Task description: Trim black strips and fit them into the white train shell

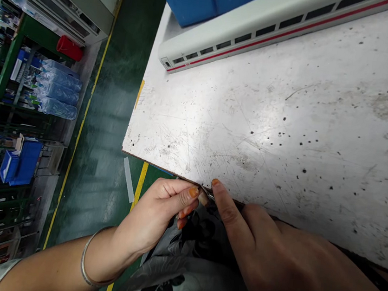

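My left hand [161, 207] is closed at the near edge of the white worktable [196, 127], thumb and fingers pinched together. Beside its fingertips is a small tan piece [204, 198] whose kind I cannot make out. My right hand [280, 253] lies along the same edge, its index finger stretched towards the tabletop. The other fingers of that hand curl below the edge, mostly hidden. A thin shiny sliver [210, 196] shows between the two hands, too small to name.
A long white model train carriage [225, 51] with a red stripe lies at the table's far side, by a blue bin [192, 0]. Patterned clothing [179, 274] is beneath my hands. To the left are the green floor [110, 108], shelving, blue crates [23, 163] and a red bucket [69, 47].
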Demonstrator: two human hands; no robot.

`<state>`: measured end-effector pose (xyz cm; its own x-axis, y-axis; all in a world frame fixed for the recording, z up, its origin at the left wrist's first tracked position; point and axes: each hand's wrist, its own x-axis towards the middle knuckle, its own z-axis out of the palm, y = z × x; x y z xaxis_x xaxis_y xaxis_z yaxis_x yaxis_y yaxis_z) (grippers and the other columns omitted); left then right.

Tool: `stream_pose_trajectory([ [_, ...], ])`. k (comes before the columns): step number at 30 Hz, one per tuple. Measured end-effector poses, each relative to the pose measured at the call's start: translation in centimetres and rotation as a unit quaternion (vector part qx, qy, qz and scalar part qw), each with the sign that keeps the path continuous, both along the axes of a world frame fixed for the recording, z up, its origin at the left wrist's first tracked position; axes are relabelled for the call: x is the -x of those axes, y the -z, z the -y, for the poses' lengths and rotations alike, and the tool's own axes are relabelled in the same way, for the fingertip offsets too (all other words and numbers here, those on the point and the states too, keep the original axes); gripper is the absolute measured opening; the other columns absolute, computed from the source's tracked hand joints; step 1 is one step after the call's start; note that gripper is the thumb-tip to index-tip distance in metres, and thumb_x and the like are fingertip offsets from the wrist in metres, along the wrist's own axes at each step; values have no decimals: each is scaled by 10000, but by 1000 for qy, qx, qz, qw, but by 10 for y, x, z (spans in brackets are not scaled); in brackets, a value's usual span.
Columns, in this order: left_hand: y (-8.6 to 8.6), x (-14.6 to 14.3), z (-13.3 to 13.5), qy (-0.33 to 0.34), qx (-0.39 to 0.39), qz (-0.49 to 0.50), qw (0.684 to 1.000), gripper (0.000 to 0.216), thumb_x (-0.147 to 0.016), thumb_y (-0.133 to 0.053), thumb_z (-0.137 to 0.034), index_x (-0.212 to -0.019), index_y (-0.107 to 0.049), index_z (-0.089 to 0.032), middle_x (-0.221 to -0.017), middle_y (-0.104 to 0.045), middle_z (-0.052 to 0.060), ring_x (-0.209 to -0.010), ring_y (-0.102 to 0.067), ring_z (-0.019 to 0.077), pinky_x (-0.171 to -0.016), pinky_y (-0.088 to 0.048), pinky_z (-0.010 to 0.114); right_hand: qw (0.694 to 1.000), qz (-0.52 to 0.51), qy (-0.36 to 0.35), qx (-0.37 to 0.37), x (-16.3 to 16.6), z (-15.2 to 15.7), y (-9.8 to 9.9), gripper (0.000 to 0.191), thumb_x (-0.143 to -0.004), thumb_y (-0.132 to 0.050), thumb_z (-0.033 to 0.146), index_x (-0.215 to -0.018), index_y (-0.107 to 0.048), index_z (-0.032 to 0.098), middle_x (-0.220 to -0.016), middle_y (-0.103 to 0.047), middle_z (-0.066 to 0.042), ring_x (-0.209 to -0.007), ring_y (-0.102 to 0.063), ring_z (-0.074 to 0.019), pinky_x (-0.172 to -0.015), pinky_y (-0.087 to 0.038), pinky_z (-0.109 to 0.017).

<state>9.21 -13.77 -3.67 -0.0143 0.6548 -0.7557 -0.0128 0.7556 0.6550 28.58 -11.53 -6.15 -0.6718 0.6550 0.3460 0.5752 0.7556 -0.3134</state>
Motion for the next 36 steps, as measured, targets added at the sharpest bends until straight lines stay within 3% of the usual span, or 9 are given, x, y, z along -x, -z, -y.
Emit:
stream_pose_trajectory([
  [13, 1, 0, 0, 5, -1, -4, 1000, 423, -892, -621, -413, -569, -527, -157, -555, -433, -29, -501, -382, 84, -506, -298, 229, 1000, 26, -2, -16, 1, 7, 1, 562, -772, -334, 11, -1249, -631, 4, -546, -451, -22, -316, -367, -142, -270, -267, -263],
  [19, 0, 0, 0, 3, -2, -2, 1000, 419, -892, -621, -397, -566, -514, -157, -567, -435, -27, -511, -380, 87, -505, -299, 228, 1000, -2, 2, -15, -3, 4, 4, 563, -813, -298, 20, -1280, -613, 26, -560, -481, -15, -288, -337, -139, -261, -258, -292],
  [26, 0, -1, 0, 7, -6, -15, 1000, 427, -892, -620, -421, -570, -522, -158, -549, -433, -28, -500, -385, 90, -519, -292, 241, 998, 52, -18, 22, -6, 7, -5, 579, -793, -323, -1, -1309, -587, 14, -586, -473, -17, -339, -399, -139, -308, -306, -275],
  [36, 0, 0, 0, 9, -5, -9, 1000, 422, -902, -613, -400, -574, -504, -158, -557, -424, -28, -510, -376, 90, -526, -287, 241, 998, 42, -28, 35, -6, 2, -2, 560, -841, -307, 28, -1346, -550, 19, -610, -504, -17, -334, -412, -141, -301, -319, -284],
])
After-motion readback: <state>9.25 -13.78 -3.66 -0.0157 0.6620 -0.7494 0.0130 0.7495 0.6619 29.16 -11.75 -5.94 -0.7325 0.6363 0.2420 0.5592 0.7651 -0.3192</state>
